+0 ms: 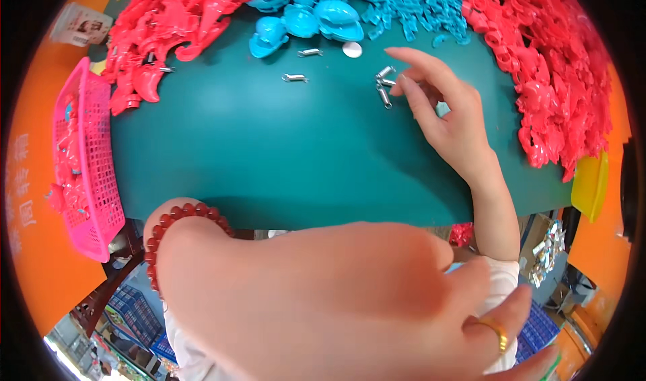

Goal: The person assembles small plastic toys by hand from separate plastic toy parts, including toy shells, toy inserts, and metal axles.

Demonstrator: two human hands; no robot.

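My right hand [452, 115] is over the far right of the green table, index finger and thumb apart. Its fingertips are close to a small cluster of metal springs [383, 96], and the thumb tip seems to touch one. A pale bluish bit [442, 109] shows under the palm; whether it is held is unclear. My left hand [377, 287], wearing a red bead bracelet and a gold ring, reaches across the near side, large and blurred. Its fingertips run off the lower right, where a green sliver [553, 366] shows beside one. Two other springs [295, 78] lie farther left.
Glossy red plastic parts are heaped at the far left [165, 24] and right [548, 65]. Blue plastic parts [340, 21] lie between them, near a white disc [352, 49]. A pink basket [101, 159] holding red parts stands left; a yellow container [590, 186] is at right.
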